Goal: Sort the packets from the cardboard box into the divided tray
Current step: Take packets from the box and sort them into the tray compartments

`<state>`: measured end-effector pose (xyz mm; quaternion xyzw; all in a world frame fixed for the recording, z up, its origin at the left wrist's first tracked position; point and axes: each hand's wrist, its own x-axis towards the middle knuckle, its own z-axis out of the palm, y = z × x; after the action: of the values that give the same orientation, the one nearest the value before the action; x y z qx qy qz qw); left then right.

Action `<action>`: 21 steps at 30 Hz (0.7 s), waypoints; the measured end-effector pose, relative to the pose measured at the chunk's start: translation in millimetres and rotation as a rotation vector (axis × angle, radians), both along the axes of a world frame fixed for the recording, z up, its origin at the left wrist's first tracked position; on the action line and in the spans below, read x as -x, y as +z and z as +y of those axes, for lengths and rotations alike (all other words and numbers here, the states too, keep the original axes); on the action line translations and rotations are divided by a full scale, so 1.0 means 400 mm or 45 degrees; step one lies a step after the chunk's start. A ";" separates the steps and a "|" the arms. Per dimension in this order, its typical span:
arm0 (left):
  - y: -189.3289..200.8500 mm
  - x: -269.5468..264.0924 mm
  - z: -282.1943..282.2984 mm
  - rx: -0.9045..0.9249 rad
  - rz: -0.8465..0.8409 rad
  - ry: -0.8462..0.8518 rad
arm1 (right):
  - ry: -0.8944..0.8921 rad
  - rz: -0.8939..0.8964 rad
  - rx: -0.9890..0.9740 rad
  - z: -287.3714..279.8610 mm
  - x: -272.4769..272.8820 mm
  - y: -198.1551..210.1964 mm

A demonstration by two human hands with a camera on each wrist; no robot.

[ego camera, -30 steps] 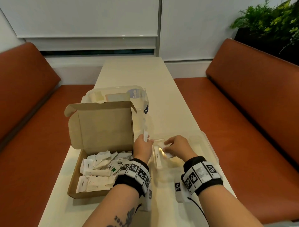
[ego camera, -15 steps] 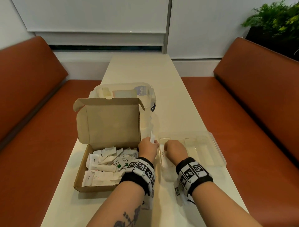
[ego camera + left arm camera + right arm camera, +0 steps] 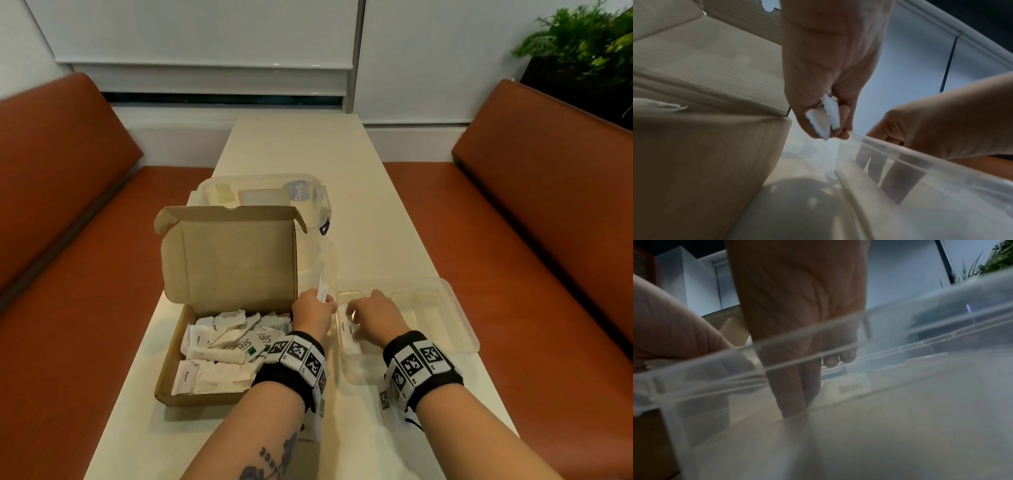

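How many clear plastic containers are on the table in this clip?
2. The divided tray lies at the near right, under the right hand. A lidded clear container stands behind the cardboard box, whose raised lid hides part of it.

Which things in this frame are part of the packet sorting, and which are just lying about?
In the job:
- cardboard box of loose packets
- clear divided tray
- sugar packets in the tray's left compartment
- white packets pinched in the left hand
- right hand reaching into the tray

Lying about:
- lidded clear plastic container behind the box
- plant
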<state>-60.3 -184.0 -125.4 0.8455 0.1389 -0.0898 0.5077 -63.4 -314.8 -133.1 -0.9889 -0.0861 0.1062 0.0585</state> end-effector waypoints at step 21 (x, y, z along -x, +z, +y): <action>0.063 0.007 -0.014 0.759 -0.105 0.264 | -0.435 -0.011 -1.170 0.044 0.033 0.085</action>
<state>-63.2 -189.5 -100.4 0.6437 0.1713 -0.0401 0.7447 -76.4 -297.4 -99.2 -0.8611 0.0393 0.0418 0.5052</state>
